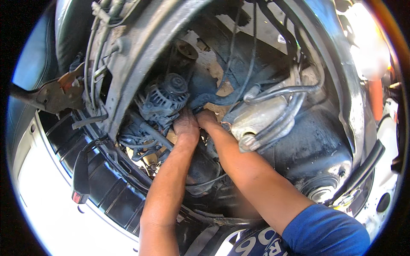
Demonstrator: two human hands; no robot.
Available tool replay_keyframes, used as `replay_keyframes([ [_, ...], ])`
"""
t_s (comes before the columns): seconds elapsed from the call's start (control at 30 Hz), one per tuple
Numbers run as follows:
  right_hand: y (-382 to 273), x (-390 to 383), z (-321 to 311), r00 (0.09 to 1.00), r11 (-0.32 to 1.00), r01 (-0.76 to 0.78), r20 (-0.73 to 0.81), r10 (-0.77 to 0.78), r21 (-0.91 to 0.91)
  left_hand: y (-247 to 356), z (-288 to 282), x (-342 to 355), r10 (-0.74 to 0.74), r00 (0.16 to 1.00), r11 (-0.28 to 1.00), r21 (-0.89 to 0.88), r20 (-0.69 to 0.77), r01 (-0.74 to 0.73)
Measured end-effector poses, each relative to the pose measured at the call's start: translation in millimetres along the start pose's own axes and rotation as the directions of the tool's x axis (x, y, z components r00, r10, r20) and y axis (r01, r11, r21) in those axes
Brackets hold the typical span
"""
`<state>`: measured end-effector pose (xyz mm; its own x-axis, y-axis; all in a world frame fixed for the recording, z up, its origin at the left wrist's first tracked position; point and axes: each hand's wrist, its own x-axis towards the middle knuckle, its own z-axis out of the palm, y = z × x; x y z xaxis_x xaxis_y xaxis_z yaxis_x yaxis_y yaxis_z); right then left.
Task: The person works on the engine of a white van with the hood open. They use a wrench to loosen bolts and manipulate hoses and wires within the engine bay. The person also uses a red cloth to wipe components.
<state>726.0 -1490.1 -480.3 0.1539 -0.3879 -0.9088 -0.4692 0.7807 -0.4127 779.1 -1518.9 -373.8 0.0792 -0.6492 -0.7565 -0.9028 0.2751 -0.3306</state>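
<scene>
Both my arms reach down into an open engine bay. My left hand (186,123) is just below a grey, dusty alternator (164,99) with a ribbed housing and a round pulley. Its fingers disappear under the alternator's lower edge. Close beside it on the right, my right hand (206,118) is bent inward below a dark hose (218,100). The fingers of both hands are hidden among the parts, so what they touch or hold does not show.
A pale plastic reservoir (260,114) with hoses stands right of my hands, beside a black rounded housing (311,136). Thin cables (250,64) hang across the opening. The curved metal rim (147,51) borders the bay; a handbrake lever (80,179) lies at left.
</scene>
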Motion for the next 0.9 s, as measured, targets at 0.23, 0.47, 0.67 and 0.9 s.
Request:
replay_keyframes([
  [0.23,-12,-10,-23,0.991,0.989,0.073,0.116,-0.059,-0.126,19,-48,-24,-0.001,0.978,0.990,0.139,0.206,-0.029],
  [0.47,-22,-18,-34,0.990,0.991,0.019,0.141,0.000,-0.133,10,-44,-43,0.108,0.981,0.992,0.041,0.164,-0.117],
  [0.67,1,0,-14,0.995,0.994,-0.054,0.084,0.046,0.095,13,-30,1,0.110,0.987,0.993,0.027,0.116,-0.114],
  [0.9,13,14,13,0.999,0.990,0.049,0.005,-0.049,-0.134,8,-8,40,-0.021,0.999,0.997,-0.081,-0.026,0.019],
])
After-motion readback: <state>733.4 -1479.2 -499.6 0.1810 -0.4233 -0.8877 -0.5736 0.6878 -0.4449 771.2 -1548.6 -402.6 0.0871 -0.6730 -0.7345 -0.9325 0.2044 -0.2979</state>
